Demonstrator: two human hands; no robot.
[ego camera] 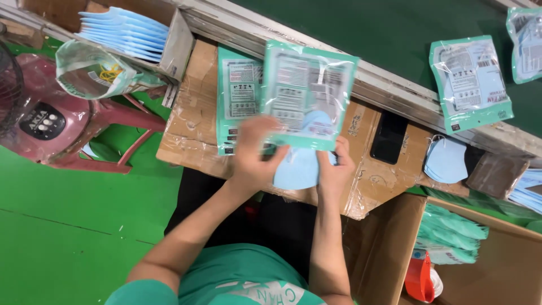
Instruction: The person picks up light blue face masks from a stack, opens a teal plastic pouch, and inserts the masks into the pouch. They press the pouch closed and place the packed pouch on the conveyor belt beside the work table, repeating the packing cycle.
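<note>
- Two hands grip one clear pouch (309, 93): left hand (255, 152) pinches its near edge, right hand (335, 169) pushes the blue mask (299, 166) in.
- Cardboard box (197, 121) beneath; more room left.

Person's wearing a teal-green short-sleeve tee with some pale printed lettering across the chest, sleeves ending up near the shoulders. Both forearms are bare, no watch, no gloves, no rings I can spot. Dark trousers show below the shirt.
</note>
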